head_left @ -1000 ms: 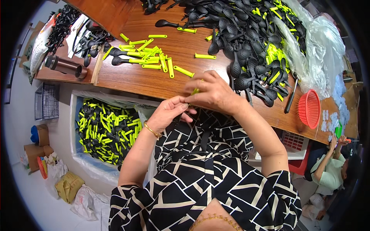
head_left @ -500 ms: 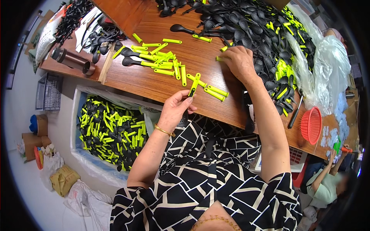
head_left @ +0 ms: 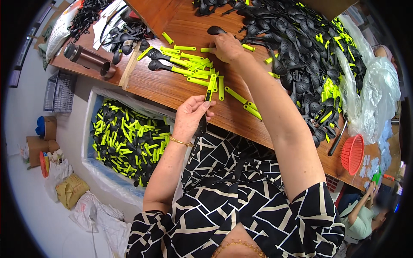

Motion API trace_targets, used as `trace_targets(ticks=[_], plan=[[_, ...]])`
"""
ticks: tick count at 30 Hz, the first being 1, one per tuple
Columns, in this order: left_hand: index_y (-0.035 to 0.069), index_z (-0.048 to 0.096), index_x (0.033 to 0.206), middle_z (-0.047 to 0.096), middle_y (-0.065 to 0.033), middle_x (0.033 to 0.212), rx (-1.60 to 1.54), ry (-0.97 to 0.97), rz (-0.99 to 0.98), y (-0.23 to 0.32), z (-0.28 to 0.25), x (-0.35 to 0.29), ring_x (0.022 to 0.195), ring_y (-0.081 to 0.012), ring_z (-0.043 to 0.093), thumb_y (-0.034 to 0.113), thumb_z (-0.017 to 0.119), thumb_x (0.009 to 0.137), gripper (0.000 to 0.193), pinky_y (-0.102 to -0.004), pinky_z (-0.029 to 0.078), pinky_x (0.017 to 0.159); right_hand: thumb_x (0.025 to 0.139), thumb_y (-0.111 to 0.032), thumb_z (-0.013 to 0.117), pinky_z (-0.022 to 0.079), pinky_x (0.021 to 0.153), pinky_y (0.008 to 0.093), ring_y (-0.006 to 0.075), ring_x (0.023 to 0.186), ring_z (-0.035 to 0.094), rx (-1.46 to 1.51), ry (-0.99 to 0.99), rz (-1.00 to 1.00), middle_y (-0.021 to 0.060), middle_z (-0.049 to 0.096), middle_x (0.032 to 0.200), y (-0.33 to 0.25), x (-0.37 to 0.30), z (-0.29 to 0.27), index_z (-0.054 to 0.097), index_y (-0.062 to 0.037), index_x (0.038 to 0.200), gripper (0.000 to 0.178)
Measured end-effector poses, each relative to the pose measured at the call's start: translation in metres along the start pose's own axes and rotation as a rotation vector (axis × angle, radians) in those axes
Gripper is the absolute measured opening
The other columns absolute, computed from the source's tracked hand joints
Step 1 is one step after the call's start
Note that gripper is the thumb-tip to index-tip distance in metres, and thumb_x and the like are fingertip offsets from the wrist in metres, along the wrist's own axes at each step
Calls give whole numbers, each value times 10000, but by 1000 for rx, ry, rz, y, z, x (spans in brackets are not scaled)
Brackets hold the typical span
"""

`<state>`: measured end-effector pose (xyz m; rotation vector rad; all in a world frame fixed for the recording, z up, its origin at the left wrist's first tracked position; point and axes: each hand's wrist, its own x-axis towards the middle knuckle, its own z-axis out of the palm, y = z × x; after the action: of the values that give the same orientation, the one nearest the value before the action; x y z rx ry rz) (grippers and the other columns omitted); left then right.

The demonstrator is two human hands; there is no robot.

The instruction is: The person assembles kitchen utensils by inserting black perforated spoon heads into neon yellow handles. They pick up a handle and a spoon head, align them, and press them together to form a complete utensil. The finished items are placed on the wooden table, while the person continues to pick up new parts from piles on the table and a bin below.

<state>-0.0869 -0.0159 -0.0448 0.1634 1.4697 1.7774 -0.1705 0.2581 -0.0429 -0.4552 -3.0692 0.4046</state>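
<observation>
Head view: wooden table (head_left: pixel 180 86) strewn with black spoons (head_left: pixel 301 47), bin (head_left: pixel 129 137) below.

You are finding bare wood on the table (head_left: pixel 180 92) in front of your left hand (head_left: pixel 192 117). Loose green handles (head_left: pixel 202 73) are cluttering the path ahead, and the heap of black spoons (head_left: pixel 301 47) is crowding your right hand (head_left: pixel 227 46).

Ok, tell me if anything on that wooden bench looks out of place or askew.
Nothing looks damaged or spilled. The loose lime-green plastic handles lie scattered at all angles on the brown wooden bench. The left hand holds a black spoon with a green handle; the right hand reaches among the black spoons.
</observation>
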Motion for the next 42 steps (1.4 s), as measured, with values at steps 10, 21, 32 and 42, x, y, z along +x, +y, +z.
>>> trace_targets(ticks=[10, 21, 32, 42], plan=[[14, 602, 1373, 756, -64, 1091, 229, -79, 95, -6, 14, -6, 838, -58, 660, 84, 646, 1043, 340, -212, 543, 771, 968, -144, 752, 573, 828, 354, 215, 920, 723, 769, 99, -156, 96, 756, 1014, 14, -156, -64, 748, -49, 1113, 174], [-37, 603, 1369, 746, -74, 1062, 387, -88, 209, 1, 56, -35, 879, -95, 700, 41, 631, 1043, 337, -242, 587, 802, 905, -156, 799, 560, 794, 352, 240, 877, 718, 615, -10, -355, 88, 749, 917, 2, -209, -81, 786, -44, 1023, 164], [-30, 706, 1233, 783, -106, 888, 542, -52, 378, 12, 69, -54, 793, -125, 748, 77, 707, 982, 273, -278, 586, 716, 944, -128, 792, 580, 857, 259, 97, 932, 705, 997, -63, -102, 29, 766, 978, 7, -240, -68, 793, -8, 1047, 158], [-21, 724, 1206, 769, -133, 840, 670, -10, 483, 17, 75, -66, 745, -165, 757, 125, 730, 974, 275, -289, 578, 681, 899, -159, 823, 586, 787, 309, 179, 866, 741, 839, 92, -231, 74, 773, 941, 1, -243, -72, 806, -52, 1016, 160]])
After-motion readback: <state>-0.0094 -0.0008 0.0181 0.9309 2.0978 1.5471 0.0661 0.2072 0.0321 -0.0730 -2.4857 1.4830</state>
